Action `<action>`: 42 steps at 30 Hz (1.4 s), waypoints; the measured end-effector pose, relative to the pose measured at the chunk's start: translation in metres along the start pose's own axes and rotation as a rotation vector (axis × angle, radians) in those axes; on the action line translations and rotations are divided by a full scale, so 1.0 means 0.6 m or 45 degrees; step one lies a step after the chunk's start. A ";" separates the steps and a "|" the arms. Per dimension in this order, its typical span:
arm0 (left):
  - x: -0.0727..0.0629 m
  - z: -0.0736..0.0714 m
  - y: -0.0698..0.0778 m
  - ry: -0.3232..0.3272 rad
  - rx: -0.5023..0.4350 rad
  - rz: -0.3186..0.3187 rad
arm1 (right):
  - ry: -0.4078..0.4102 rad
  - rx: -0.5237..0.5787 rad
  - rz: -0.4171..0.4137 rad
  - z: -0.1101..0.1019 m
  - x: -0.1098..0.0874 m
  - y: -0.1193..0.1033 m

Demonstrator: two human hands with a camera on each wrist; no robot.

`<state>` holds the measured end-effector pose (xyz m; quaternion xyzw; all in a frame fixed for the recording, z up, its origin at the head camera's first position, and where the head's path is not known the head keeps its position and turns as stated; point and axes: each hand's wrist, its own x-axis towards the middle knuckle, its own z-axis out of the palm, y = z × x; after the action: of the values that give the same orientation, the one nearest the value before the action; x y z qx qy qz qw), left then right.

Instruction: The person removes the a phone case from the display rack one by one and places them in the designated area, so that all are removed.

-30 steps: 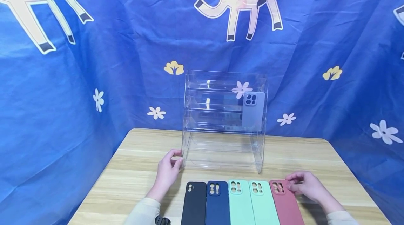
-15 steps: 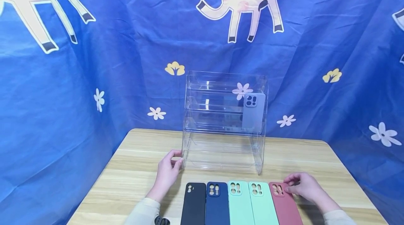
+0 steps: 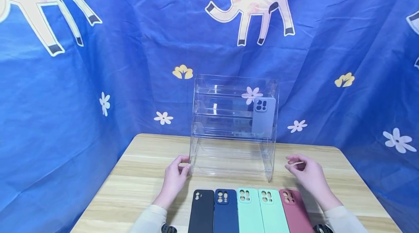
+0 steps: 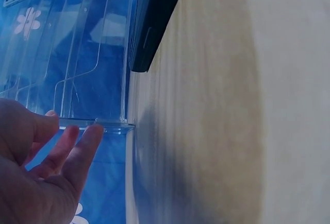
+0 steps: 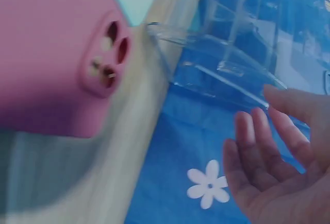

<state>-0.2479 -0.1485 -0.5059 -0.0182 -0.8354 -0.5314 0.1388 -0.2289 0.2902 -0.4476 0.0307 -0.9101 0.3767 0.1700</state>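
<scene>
A clear tiered acrylic display rack (image 3: 229, 167) stands on the table. My left hand (image 3: 175, 178) touches its left side panel with fingertips and thumb, fingers only slightly bent. To the rack's right, my right hand (image 3: 309, 175) hovers with loosely bent fingers and holds nothing; in the right wrist view its fingertips are near the rack's side. In front of the rack lies a row of phone cases: black (image 3: 201, 211), navy blue (image 3: 226, 213), two mint green cases (image 3: 250, 211) (image 3: 275, 211) and a dark pink case (image 3: 296, 213). A light purple phone case (image 3: 263, 120) stands upright at the rack's right.
The wooden table (image 3: 131, 193) runs back to a blue curtain (image 3: 147, 44) printed with cows and flowers, which also hangs along both sides. Black devices (image 3: 168, 228) sit at both wrists.
My right hand has left the dark pink phone case's top corner and moved up and back towards the rack's right side. The left hand has stayed at the rack's left panel.
</scene>
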 end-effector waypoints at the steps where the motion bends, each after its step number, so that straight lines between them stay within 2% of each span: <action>1: 0.000 0.000 0.000 0.000 -0.001 -0.002 | 0.029 0.004 -0.012 0.000 0.004 -0.005; 6: 0.000 0.000 -0.001 -0.005 -0.007 -0.012 | 0.109 0.012 -0.075 -0.004 0.021 -0.027; 13: -0.001 0.000 -0.001 -0.003 0.002 -0.005 | 0.135 0.009 -0.142 -0.010 0.046 -0.050; 25: -0.001 0.001 -0.002 -0.006 0.011 0.000 | 0.193 -0.095 -0.197 -0.027 0.099 -0.101; 34: -0.001 0.002 -0.007 -0.012 0.000 -0.004 | 0.174 -0.029 -0.177 -0.033 0.136 -0.145; 42: -0.002 0.000 -0.003 0.005 0.022 0.009 | 0.276 -0.031 -0.238 -0.030 0.166 -0.166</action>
<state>-0.2470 -0.1491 -0.5081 -0.0189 -0.8398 -0.5236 0.1424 -0.2994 0.2388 -0.3357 0.0722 -0.8840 0.3493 0.3021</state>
